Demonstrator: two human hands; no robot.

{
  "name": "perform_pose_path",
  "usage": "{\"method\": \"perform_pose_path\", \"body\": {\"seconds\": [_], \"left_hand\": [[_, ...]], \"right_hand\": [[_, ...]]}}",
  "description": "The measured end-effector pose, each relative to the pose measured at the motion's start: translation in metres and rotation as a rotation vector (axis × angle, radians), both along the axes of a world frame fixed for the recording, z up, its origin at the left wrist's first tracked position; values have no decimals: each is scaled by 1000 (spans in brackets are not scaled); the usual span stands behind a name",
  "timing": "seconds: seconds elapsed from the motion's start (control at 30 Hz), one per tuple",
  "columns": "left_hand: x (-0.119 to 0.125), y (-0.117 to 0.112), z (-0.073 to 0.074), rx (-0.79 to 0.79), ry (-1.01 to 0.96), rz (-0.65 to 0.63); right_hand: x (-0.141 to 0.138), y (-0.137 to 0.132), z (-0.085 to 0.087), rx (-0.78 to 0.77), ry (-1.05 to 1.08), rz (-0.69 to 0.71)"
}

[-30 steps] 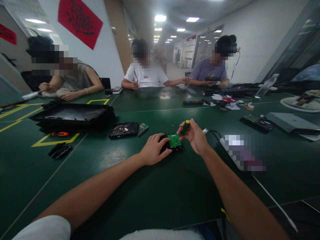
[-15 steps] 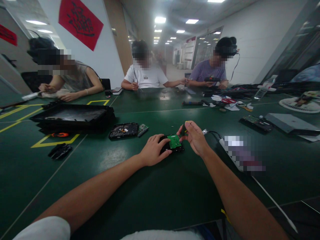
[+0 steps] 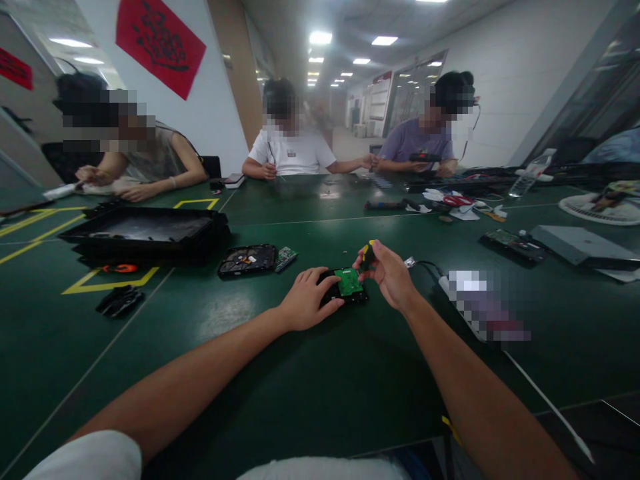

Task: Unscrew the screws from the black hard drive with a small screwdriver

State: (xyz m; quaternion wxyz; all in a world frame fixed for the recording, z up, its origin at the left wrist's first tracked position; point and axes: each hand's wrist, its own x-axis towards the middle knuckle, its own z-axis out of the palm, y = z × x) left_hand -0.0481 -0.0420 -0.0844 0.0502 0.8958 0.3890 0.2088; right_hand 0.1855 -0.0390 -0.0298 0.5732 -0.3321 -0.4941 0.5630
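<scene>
A black casing point(image 3: 359, 298) with a green circuit board point(image 3: 349, 283) on top is set flat on the table point(image 3: 280, 393), at the centre of the frame. The casing is braced by the left hand point(image 3: 306, 301), which is spread across its left end, the thumb laid along the near edge. What appears to be a screwdriver point(image 3: 368, 255), its tip hidden, is pinched between thumb and fingers of the right hand point(image 3: 393, 273) above the board's right side. For sound results, the shaft should be held square to the board, pressure applied straight down, and the bracing fingers kept clear of the tip.

The board is thin and flat; the casing is rigid and block-shaped. The handle is rounded, yellow and dark. The tabletop is smooth and faintly glossy.
</scene>
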Motion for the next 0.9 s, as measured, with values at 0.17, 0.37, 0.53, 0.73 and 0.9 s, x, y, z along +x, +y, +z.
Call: {"method": "perform_pose_path", "body": {"seconds": [0.17,0.37,0.53,0.73,0.9], "left_hand": [[0,0,1,1,3,1],[0,0,0,-4,-14,-2],[0,-1,1,-10,5,2],[0,0,2,-2,6,-4],[0,0,0,-4,13,3]], "right_hand": [[-2,-2,0,22,-24,1],[1,0,1,11,13,-2],[3,2,0,-21,33,13],[2,1,0,1,-1,7],[0,0,0,11,-14,-19]]}}
